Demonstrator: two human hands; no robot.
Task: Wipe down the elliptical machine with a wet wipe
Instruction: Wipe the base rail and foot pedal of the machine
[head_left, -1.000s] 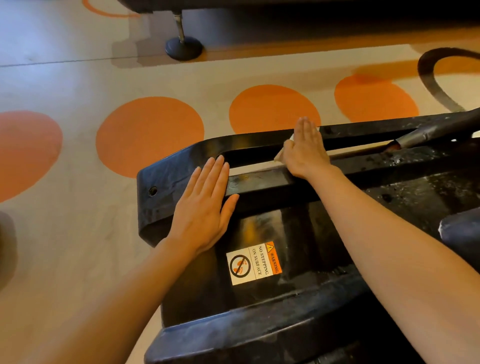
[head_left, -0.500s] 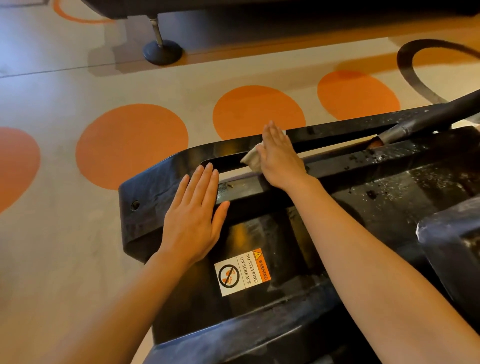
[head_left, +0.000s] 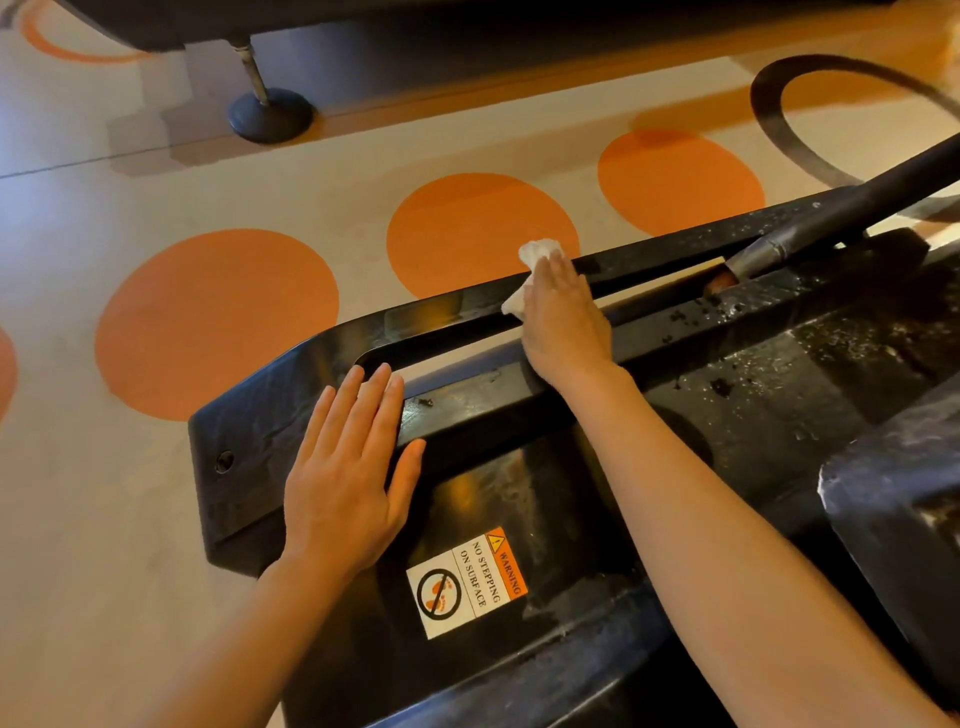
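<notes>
1. Plastic, black and glossy, makes up the elliptical machine's base in front of us — a rounded end cover with a long slot cut through it, the pale floor showing through the slot.
2. We see its surface catch orange and yellow reflections, and toward the right it is speckled with dark specks and wet-looking streaks.
3. Our left hand lies flat on the cover near its rounded end, fingers straight and together, thumb spread to the side; it holds nothing.
4. Our right hand reaches across the slot to the far rail, fingers extended and pressing the wet wipe against that rail.
5. The wipe is white and crumpled; one wad sticks out beyond the fingertips and a second corner shows at the left of the hand, over the slot. The rest is hidden under the palm.
6. A warning sticker sits on the sloped panel below our left hand — white and orange, reading "WARNING NO STEPPING ON SURFACE", with a crossed-out footprint symbol.
7. A grey-tipped dark bar runs down from the upper right into the far end of the slot.
8. The floor is beige with large orange circles, and the round foot of another machine stands on it at the top left.
</notes>
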